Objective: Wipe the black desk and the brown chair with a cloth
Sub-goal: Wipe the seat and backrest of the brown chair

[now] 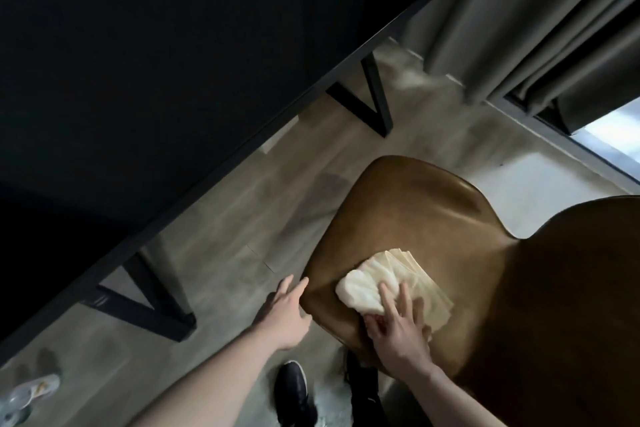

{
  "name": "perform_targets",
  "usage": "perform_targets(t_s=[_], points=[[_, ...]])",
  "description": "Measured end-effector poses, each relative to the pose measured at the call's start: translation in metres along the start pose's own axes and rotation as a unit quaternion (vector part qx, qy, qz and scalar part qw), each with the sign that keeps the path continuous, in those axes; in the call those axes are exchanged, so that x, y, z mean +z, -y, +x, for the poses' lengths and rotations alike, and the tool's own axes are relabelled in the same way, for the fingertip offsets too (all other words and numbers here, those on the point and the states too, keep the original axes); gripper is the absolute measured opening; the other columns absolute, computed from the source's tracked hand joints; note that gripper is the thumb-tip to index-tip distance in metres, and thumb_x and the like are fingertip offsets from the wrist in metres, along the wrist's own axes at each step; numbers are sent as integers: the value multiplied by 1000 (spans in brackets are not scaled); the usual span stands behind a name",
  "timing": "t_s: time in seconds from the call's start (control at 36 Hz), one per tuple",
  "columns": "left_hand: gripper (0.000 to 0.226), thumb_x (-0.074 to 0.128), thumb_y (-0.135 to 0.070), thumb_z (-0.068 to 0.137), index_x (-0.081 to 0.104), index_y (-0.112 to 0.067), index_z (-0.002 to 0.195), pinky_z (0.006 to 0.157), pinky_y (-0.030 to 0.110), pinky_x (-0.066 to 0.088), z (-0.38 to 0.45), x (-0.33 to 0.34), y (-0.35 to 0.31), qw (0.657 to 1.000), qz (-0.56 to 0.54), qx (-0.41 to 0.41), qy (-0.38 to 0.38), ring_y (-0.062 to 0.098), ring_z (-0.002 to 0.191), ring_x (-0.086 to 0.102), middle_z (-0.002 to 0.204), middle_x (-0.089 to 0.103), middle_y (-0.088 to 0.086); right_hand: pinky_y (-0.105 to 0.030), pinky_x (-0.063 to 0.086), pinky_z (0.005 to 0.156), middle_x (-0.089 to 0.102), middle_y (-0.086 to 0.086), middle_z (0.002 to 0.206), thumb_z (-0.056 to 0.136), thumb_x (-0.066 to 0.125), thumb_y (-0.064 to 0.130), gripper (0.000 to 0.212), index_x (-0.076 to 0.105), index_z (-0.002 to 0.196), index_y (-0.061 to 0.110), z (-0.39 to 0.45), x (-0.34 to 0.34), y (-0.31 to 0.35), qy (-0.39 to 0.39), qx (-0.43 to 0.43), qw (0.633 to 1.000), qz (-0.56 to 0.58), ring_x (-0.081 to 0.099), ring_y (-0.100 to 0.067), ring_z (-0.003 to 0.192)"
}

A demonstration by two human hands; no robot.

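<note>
The brown chair (pixel 426 215) stands at the lower right, seat facing up, with its backrest (pixel 571 288) at the right edge. A cream cloth (pixel 367 284), partly bunched and partly folded flat, lies on the near left part of the seat. My right hand (pixel 398 322) presses on the cloth with fingers spread flat over it. My left hand (pixel 287 315) hovers with straight fingers at the seat's left edge, its fingertips close to the rim and holding nothing. The black desk (pixel 138 62) fills the upper left.
Black V-shaped desk legs (pixel 374 104) stand on the light wood floor (pixel 242 236) between desk and chair. Grey curtains (pixel 540 17) hang at the upper right beside a bright window strip. My black shoe (pixel 291 392) is below the chair; a plastic bottle (pixel 24 395) lies bottom left.
</note>
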State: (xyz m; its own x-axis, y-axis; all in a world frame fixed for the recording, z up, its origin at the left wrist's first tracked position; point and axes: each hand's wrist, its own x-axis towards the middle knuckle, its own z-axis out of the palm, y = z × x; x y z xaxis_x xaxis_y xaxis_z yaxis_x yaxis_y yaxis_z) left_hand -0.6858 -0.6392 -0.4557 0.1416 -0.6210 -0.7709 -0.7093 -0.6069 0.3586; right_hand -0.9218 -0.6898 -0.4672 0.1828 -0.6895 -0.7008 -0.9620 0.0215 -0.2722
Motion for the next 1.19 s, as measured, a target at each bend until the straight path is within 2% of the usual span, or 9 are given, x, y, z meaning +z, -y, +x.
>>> perform_targets(t_s=[0.08, 0.22, 0.42, 0.58, 0.69, 0.86, 1.03, 1.19], points=[[81, 60, -40, 95, 12, -40, 160, 117, 37, 33, 9, 11, -2, 1000, -9, 14, -1, 24, 149, 30, 170, -3, -8, -67, 17, 116, -28, 9, 165, 100, 33, 66, 73, -6, 158, 47, 6, 4, -2, 0, -16, 1000, -26, -18, -36, 153], [93, 65, -44, 92, 3, -39, 161, 115, 37, 35, 25, 21, -17, 1000, -14, 15, 4, 24, 149, 29, 168, -13, -13, -74, 11, 113, -36, 10, 161, 100, 31, 66, 73, -10, 157, 50, 19, 2, -3, 6, -41, 998, -41, -25, -41, 151], [98, 69, -52, 89, 7, -31, 162, 117, 42, 34, 51, 32, -37, 999, -16, -37, 14, 29, 151, 24, 169, -12, -11, -77, 3, 112, -42, 5, 159, 102, 31, 61, 72, -19, 154, 52, 49, -14, -12, 18, -86, 989, -117, -30, -44, 148], [87, 61, -51, 95, 9, -31, 162, 118, 42, 30, 61, 30, -48, 998, 20, -62, 13, 35, 151, 23, 169, -14, -11, -74, 6, 113, -39, 7, 159, 100, 32, 62, 74, -20, 152, 54, 93, -49, -13, -15, -121, 976, -182, -22, -44, 151], [89, 61, -46, 97, 2, -32, 162, 119, 45, 29, 63, 31, -53, 997, 34, -70, 23, 39, 153, 17, 169, -14, -7, -75, 8, 113, -31, 5, 165, 100, 32, 64, 72, -17, 153, 54, 129, -80, -5, -38, -126, 971, -200, -19, -44, 152], [89, 60, -46, 98, 0, -32, 162, 119, 44, 32, 68, 34, -50, 997, 28, -70, 34, 40, 153, 15, 167, -21, -10, -81, -4, 110, -33, 4, 164, 101, 34, 60, 70, -10, 155, 53, 173, -115, 16, -54, -99, 983, -148, -29, -45, 148], [90, 61, -48, 97, 0, -34, 162, 119, 45, 30, 66, 38, -46, 997, 23, -69, 42, 40, 153, 13, 166, -23, -12, -80, -3, 110, -30, 4, 165, 102, 32, 59, 69, -8, 157, 50, 159, -100, 12, -67, -105, 982, -141, -27, -43, 149], [87, 60, -47, 98, 3, -33, 163, 122, 43, 24, 64, 32, -53, 994, 37, -84, 65, 40, 153, 16, 167, -22, -9, -74, 5, 114, -26, 4, 167, 99, 34, 61, 73, -13, 154, 53, 93, -51, -26, -35, -135, 976, -165, -23, -40, 152]])
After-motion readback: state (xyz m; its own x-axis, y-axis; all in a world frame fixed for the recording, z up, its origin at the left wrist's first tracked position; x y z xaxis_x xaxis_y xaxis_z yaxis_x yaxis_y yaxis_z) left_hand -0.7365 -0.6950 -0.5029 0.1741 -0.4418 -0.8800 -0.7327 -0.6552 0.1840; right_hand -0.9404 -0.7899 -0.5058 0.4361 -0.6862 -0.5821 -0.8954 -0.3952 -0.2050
